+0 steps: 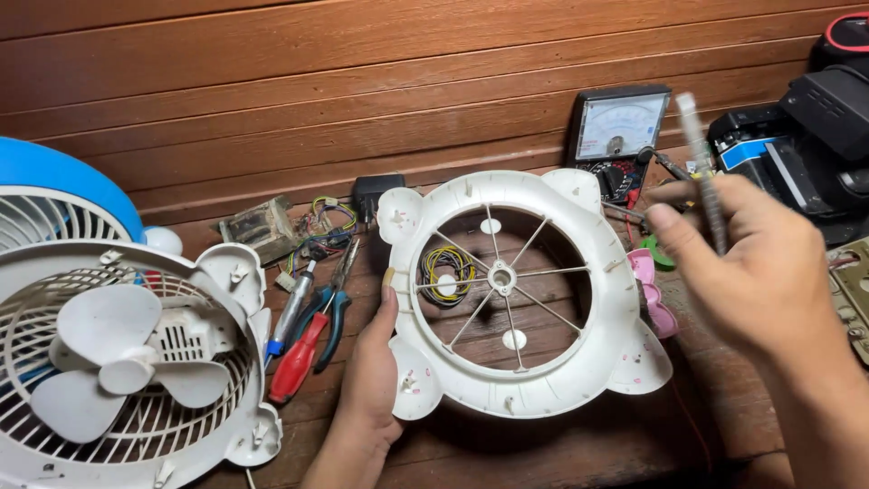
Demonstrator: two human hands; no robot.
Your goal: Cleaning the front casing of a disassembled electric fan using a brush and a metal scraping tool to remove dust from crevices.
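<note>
My left hand (371, 371) grips the left rim of a white round fan frame (597, 349) with thin spokes, holding it tilted up off the wooden surface. My right hand (756, 272) is raised to the right of the frame and holds a thin, blurred stick-like tool (701, 163) pointing upward. Through the frame's opening I see a coil of yellow and black wire (446, 269).
A white fan body (127, 362) with blades and grille lies at the left, a blue fan part (63, 177) behind it. Screwdrivers (299, 349) and blue pliers (337, 303) lie between. An analog multimeter (618, 136) leans on the wooden wall; black devices (806, 145) at right.
</note>
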